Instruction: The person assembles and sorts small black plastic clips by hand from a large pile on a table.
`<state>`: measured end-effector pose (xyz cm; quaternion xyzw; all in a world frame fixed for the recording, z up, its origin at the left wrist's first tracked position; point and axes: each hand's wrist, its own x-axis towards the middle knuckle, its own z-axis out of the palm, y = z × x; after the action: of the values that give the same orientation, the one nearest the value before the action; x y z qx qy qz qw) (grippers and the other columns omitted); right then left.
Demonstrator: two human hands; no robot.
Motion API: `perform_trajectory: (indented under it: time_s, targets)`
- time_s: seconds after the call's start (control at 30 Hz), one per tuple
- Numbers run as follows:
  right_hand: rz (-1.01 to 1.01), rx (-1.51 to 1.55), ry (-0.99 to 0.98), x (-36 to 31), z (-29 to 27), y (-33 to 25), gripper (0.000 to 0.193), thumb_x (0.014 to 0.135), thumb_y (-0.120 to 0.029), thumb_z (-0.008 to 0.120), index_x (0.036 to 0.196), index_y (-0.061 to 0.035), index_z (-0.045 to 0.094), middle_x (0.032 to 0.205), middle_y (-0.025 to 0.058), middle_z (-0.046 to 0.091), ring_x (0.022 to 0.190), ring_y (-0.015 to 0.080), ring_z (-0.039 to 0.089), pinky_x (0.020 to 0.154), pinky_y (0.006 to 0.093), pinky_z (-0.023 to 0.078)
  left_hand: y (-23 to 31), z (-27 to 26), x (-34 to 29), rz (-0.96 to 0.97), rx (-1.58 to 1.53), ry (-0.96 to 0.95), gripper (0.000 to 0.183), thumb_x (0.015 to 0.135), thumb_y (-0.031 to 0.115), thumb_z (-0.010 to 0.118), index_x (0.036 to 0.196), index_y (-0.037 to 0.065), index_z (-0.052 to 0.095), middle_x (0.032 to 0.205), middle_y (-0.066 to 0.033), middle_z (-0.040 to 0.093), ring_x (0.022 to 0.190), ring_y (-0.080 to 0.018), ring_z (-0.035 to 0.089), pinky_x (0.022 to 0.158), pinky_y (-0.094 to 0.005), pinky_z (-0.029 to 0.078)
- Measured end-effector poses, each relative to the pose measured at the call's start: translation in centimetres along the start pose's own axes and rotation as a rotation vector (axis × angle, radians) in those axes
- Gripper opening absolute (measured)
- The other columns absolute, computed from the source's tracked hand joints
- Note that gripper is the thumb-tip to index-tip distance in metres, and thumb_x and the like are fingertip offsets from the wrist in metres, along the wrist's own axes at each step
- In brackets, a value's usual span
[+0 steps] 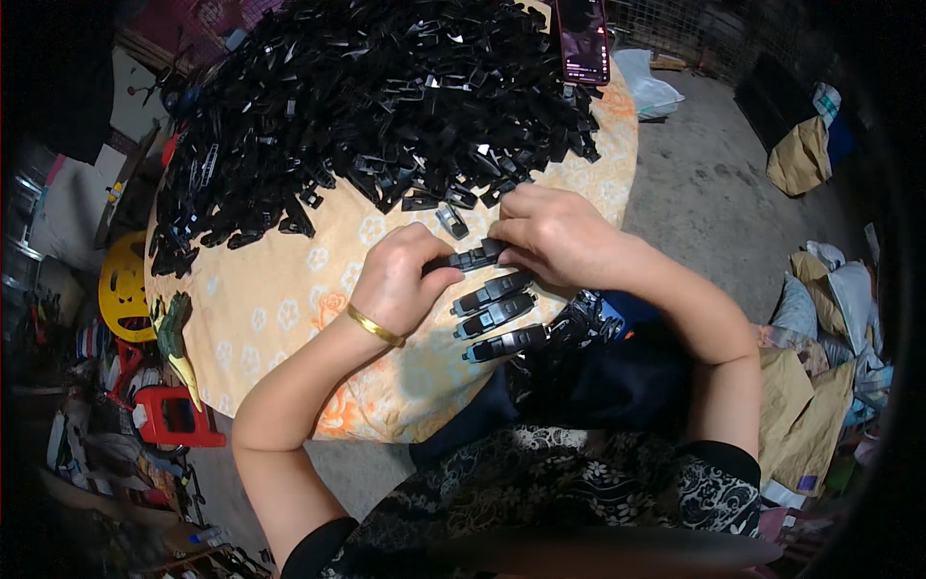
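My left hand [391, 280], with a gold bracelet at its wrist, pinches the left end of a small black plastic clip-like part [471, 258]. At its other end are the closed fingers of my right hand [552, 230], so both hands grip the part just above the table. Nearer to me, three similar black parts [497, 317] lie side by side in a short row. A loose part with a shiny grey face [451, 222] rests just beyond my hands. Past it spreads a large heap of black plastic parts [386, 106]. Fingertips partly hide the held part.
The round table has a peach flowered cloth [260, 328]. A phone [585, 43] lies at its far right; a green and yellow object [176, 338] is at the left edge. More black parts [584, 318] gather by my lap. Bags [815, 405] cover the floor at right.
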<state>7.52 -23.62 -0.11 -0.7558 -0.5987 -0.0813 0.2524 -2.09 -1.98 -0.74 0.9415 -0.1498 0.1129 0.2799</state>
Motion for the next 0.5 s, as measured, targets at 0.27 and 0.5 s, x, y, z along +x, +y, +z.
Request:
perform_trajectory:
  time_s: [0.27,0.5]
  targets:
    - [0.008,0.007,-0.122,0.5,-0.9,0.1,0.016,0.074,-0.017,0.07,0.079,-0.0025,0.065,0.08,0.0101,0.059,0.087,0.0292,0.058,0.073,0.0397,0.049,0.1,-0.4,0.3,0.017,-0.059,-0.03,0.019,0.071,0.011,0.078,0.084,0.0,0.069,0.075,-0.011,0.059,0.068,-0.025,0.059,0.062,-0.0332,0.047]
    - [0.026,-0.05,-0.155,0.5,-1.8,-0.2,0.016,0.071,-0.017,0.07,0.075,-0.0024,0.064,0.077,0.0111,0.058,0.082,0.0306,0.06,0.07,0.0411,0.049,-0.4,-0.1,0.4,0.027,-0.046,-0.034,0.017,0.07,0.013,0.077,0.081,0.002,0.069,0.075,-0.0108,0.059,0.071,-0.0275,0.059,0.063,-0.0352,0.047]
